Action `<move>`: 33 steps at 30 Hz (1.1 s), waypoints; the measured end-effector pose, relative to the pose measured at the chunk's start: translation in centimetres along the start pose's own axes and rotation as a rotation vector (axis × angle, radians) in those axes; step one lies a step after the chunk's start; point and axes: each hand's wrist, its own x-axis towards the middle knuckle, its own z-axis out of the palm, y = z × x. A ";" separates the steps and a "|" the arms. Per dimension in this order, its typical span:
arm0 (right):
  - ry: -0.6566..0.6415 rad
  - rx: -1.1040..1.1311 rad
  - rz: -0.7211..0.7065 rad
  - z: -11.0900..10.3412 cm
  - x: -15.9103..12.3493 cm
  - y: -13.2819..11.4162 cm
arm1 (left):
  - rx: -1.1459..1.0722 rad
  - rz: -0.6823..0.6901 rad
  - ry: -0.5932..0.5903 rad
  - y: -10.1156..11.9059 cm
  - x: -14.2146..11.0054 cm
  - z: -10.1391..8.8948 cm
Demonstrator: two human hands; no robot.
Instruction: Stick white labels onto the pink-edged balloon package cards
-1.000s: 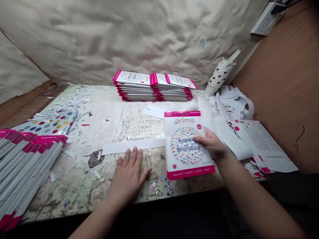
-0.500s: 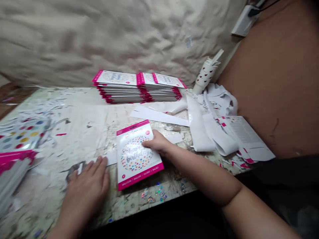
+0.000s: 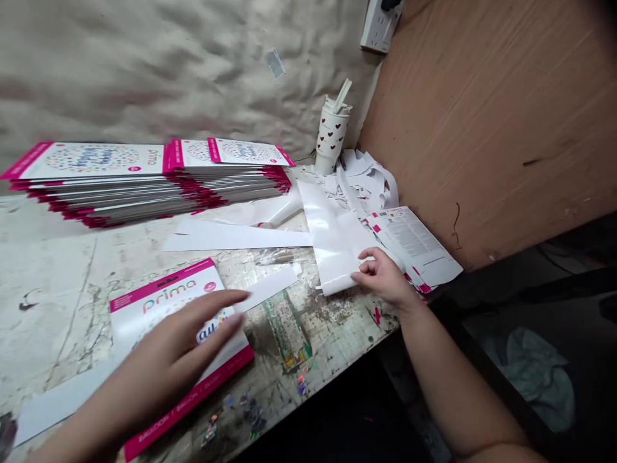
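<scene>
Head view, clock positions from frame centre:
- left hand [image 3: 168,354] at 8 o'clock: wide, fingers spread, not gripping; lies over a pink-edged Prima balloon pack [image 3: 168,302], contact unclear
- balloon pack lies flat on the worn table [image 3: 62,308], slightly skewed, its lower edge near the table's front edge
- right hand [image 3: 385,276] at 3 o'clock: narrow, fingers curled; fingertips [image 3: 364,270] at the edge of a glossy white backing sheet [image 3: 332,238], grip unclear
- printed instruction sheet [image 3: 409,244] just beside right hand, at 2 o'clock
- stacked balloon packs [image 3: 144,180] at 10 o'clock
- white paper strip [image 3: 236,236] at 9 o'clock
- heart-print paper cup [image 3: 331,135] at 12 o'clock, upright, beside white offcuts [image 3: 361,180]
- sequin scraps [image 3: 250,411] at 7 o'clock
</scene>
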 end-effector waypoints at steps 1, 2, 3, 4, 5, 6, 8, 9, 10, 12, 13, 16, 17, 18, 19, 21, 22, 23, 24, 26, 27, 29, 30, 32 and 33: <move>0.025 0.101 -0.066 0.6 0.3 -0.7 | -0.067 0.055 -0.151 2.5 2.3 0.7; 0.055 0.182 -0.129 1.1 0.8 -1.8 | -0.113 0.112 -0.227 4.7 4.6 1.4; 0.070 0.245 -0.177 1.4 1.4 -3.1 | -0.167 0.183 -0.200 6.6 6.8 2.1; 0.067 0.290 -0.210 1.6 2.1 -4.5 | -0.260 0.276 -0.160 8.2 8.8 2.7; 0.056 0.316 -0.233 1.5 2.9 -5.8 | -0.400 0.349 -0.112 9.4 10.7 3.2; 0.043 0.323 -0.253 1.3 3.6 -6.8 | -0.559 0.364 -0.065 10.4 12.3 3.6; 0.001 0.290 -0.296 0.7 4.9 -7.9 | -0.928 0.292 -0.017 11.7 14.8 4.2; -0.025 0.259 -0.326 0.4 5.4 -7.9 | -1.081 0.225 -0.016 12.0 15.7 4.3; -0.056 0.221 -0.356 0.2 5.7 -7.6 | -1.190 0.173 -0.030 12.3 16.4 4.4; -0.112 0.122 -0.408 -0.1 6.2 -6.5 | -1.323 0.099 -0.090 12.4 17.3 4.4; -0.125 0.065 -0.433 0.0 6.3 -5.9 | -1.355 0.055 -0.121 12.3 17.5 4.4; -0.145 -0.092 -0.490 0.2 6.4 -4.7 | -1.435 -0.084 -0.147 12.1 17.6 4.5; -0.143 -0.127 -0.507 0.3 6.4 -4.5 | -1.447 -0.106 -0.135 12.0 17.6 4.5; -0.133 -0.159 -0.530 0.3 6.4 -4.5 | -1.445 -0.105 -0.120 12.0 17.6 4.7; -0.110 -0.197 -0.562 0.4 6.4 -4.5 | -1.447 -0.100 -0.107 11.9 17.5 4.8; -0.032 -0.326 -0.670 0.3 6.2 -4.6 | -1.461 -0.107 -0.079 11.9 17.5 5.2; 0.012 -0.420 -0.736 0.3 6.0 -4.6 | -1.469 -0.116 -0.062 11.9 17.5 5.4; 0.055 -0.522 -0.800 0.3 5.8 -4.6 | -1.478 -0.126 -0.042 11.9 17.6 5.6; 0.091 -0.620 -0.858 0.4 5.6 -4.5 | -1.485 -0.136 -0.022 11.9 17.6 5.7; 0.139 -0.762 -0.933 0.5 5.1 -4.2 | -1.494 -0.148 0.012 11.9 17.6 5.9; 0.163 -0.798 -0.946 0.5 5.0 -4.0 | -1.497 -0.150 0.023 12.0 17.5 5.9; 0.229 -0.816 -0.947 0.6 5.0 -3.7 | -1.498 -0.152 0.028 12.1 17.3 5.8; 0.265 -0.817 -0.943 0.6 5.0 -3.6 | -1.497 -0.156 0.025 12.2 17.2 5.7; 0.308 -0.832 -0.939 0.8 4.9 -3.4 | -1.490 -0.171 0.011 12.3 17.3 5.6; 0.308 -0.839 -0.937 0.9 4.7 -3.4 | -1.484 -0.181 0.001 12.3 17.5 5.6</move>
